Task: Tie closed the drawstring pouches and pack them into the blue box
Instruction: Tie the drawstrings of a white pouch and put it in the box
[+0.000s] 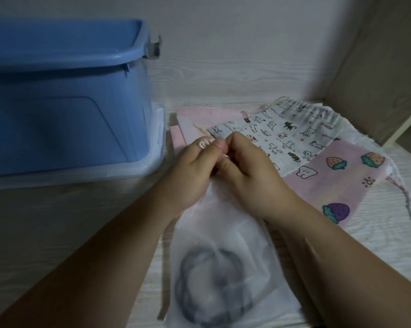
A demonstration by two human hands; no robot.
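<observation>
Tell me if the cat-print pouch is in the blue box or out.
Out. The cat-print pouch lies flat on the table, overlapping the strawberry pouch, right of the blue box.

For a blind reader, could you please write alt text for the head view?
The left hand and right hand pinch the drawstring at the neck of a white pouch on a table. A cat-print pouch and a strawberry-print pouch lie beyond, a blue box at left.
</observation>
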